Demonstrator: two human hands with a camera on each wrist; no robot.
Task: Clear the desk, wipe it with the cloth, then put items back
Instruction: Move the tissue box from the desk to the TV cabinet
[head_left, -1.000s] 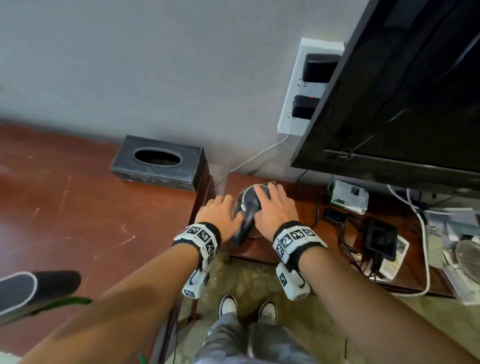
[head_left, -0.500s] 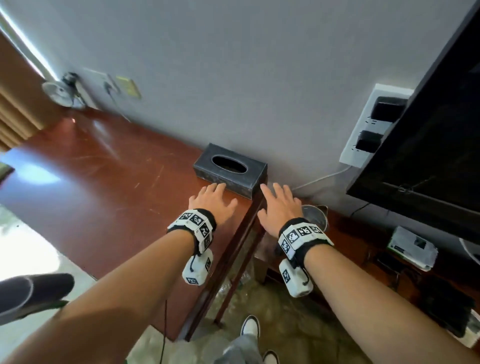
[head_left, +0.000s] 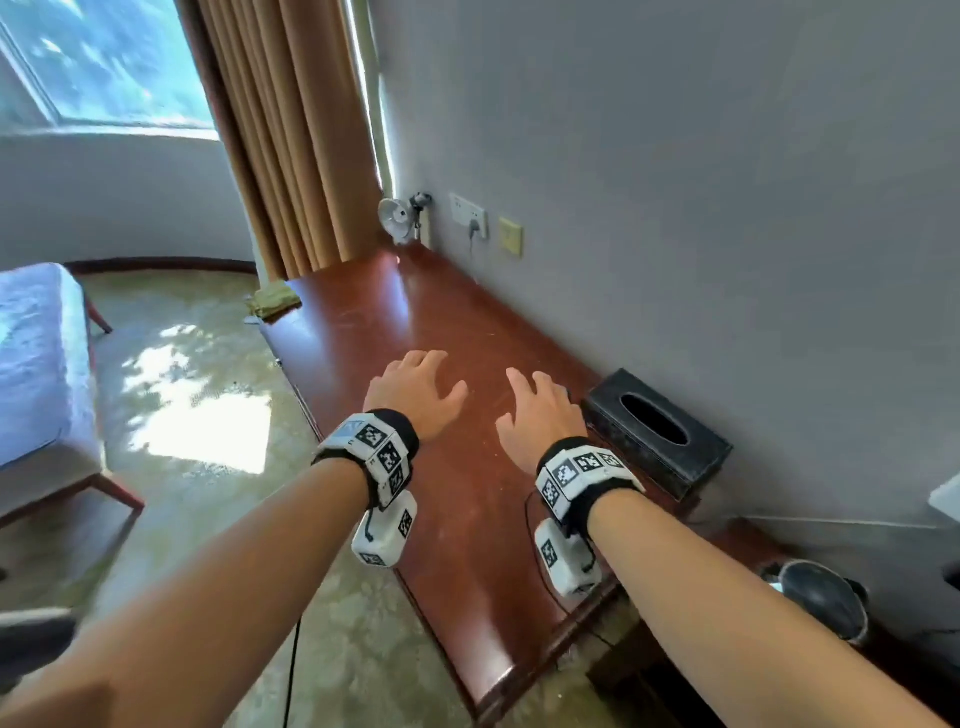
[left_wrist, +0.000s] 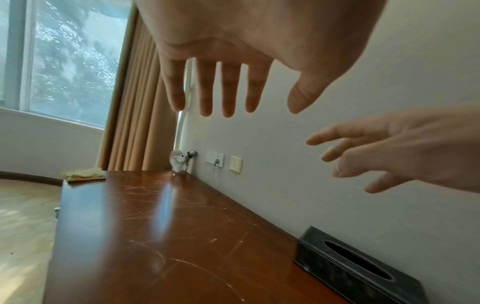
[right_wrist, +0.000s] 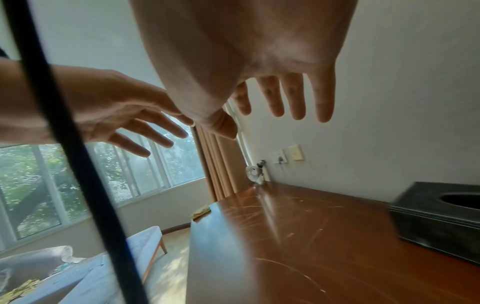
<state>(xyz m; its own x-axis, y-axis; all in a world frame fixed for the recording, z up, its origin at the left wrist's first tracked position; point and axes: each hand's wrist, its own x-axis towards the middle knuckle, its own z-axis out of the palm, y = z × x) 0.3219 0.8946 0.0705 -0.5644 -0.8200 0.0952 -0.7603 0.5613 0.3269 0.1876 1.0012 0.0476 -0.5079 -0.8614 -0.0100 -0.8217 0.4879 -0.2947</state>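
The long red-brown desk (head_left: 415, 332) runs along the grey wall. Both my hands hover above its near half, palms down and holding nothing. My left hand (head_left: 421, 387) has its fingers spread (left_wrist: 228, 90). My right hand (head_left: 537, 410) is just right of it, fingers straight (right_wrist: 298, 98). A black tissue box (head_left: 657, 434) stands against the wall right beside my right hand. A yellow-green cloth (head_left: 272, 304) lies crumpled on the desk's far left corner. A small white fan (head_left: 395, 215) stands at the far end by the wall.
A dark kettle (head_left: 823, 603) sits on a lower shelf at the right. Wall sockets (head_left: 467, 214) with a plug are above the desk's far end. A tan curtain (head_left: 291, 135), a window and a blue-cushioned seat (head_left: 39, 364) are to the left. A black cable (right_wrist: 70, 152) crosses the right wrist view.
My hands let go of the kettle on the lower shelf and moved left, over the desk past the tissue box. My view swung left to the window and the cloth.
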